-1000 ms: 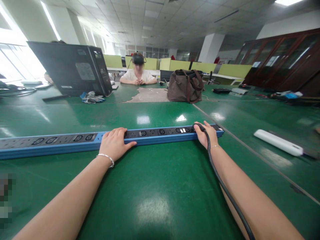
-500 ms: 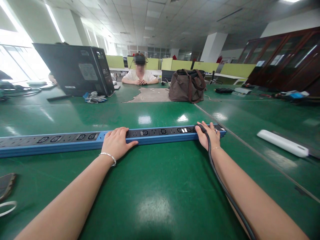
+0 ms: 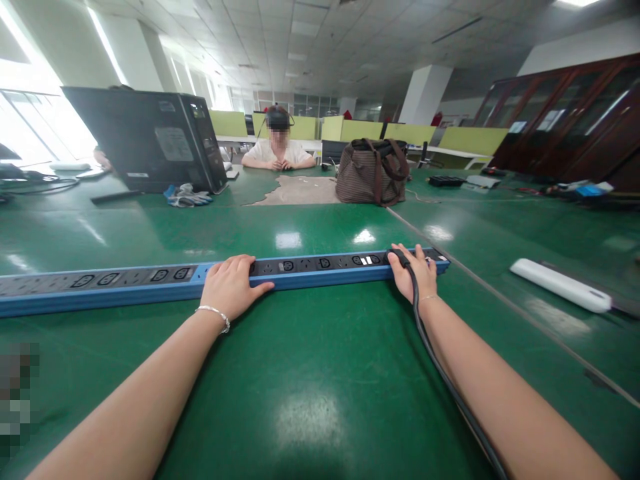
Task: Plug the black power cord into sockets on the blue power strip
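A long blue power strip (image 3: 320,280) with a row of black sockets lies across the green table. My left hand (image 3: 230,283) grips it near its middle, fingers over the top and thumb along the front side. Near the strip's right end, my right hand (image 3: 416,273) is closed around a black plug (image 3: 399,257), which sits at the sockets. Whether the plug is fully seated cannot be seen, as my fingers cover part of it. From the plug a black cable (image 3: 434,360) runs down toward me beside my right forearm.
On the green table (image 3: 290,373), a white bar-shaped device (image 3: 560,285) lies to the right. Farther back stand a black computer tower (image 3: 145,140) with gloves (image 3: 187,195) beside it, and a brown bag (image 3: 370,173). A person (image 3: 279,150) sits across the table.
Both hands keep their places on the strip and the plug. The whole view has shifted very slightly; nothing else has visibly moved.
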`<state>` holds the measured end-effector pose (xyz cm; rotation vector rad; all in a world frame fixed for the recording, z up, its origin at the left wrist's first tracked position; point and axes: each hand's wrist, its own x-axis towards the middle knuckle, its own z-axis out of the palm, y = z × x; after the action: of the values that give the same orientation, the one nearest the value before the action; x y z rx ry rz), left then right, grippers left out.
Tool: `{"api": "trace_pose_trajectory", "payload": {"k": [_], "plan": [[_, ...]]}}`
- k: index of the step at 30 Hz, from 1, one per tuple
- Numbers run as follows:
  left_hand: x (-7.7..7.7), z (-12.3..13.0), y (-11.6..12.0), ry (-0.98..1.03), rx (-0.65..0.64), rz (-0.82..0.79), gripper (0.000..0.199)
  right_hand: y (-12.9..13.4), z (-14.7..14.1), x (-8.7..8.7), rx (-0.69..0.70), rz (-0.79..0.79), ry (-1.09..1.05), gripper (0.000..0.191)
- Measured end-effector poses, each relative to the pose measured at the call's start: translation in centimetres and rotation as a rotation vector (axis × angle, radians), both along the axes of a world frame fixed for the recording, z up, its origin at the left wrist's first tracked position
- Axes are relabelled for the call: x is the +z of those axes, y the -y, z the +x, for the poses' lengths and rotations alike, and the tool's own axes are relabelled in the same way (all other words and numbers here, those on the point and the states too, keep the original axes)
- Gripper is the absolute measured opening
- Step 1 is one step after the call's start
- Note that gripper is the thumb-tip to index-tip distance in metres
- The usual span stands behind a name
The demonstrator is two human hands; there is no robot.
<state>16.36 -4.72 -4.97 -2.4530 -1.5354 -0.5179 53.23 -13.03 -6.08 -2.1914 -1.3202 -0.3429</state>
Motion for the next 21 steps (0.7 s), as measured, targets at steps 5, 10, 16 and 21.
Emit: {"api": "trace_pose_trajectory", "payload": {"k": [5,10,16,21], "plan": [[0.01,0.03,-0.01,-0.007,0.01,-0.003,0.065,-0.31,-0.02,-0.02,-0.02,0.014,-0.033,0.042],[0.13,0.09,0.04,-0.004,0.007,-0.009,0.064,-0.39,0.07,-0.27,-0.018,0.054,-0.022,0.04],[0.14,0.06,0.03,-0.013,0.009,-0.011,0.065,-0.48,-0.05,-0.5,-0.024,0.114,0.0,0.038],[-0.05,0.0,-0.04,-0.013,0.001,0.008,0.065,-0.84,0.11,-0.6,0.038,0.169,-0.002,0.039]]}}
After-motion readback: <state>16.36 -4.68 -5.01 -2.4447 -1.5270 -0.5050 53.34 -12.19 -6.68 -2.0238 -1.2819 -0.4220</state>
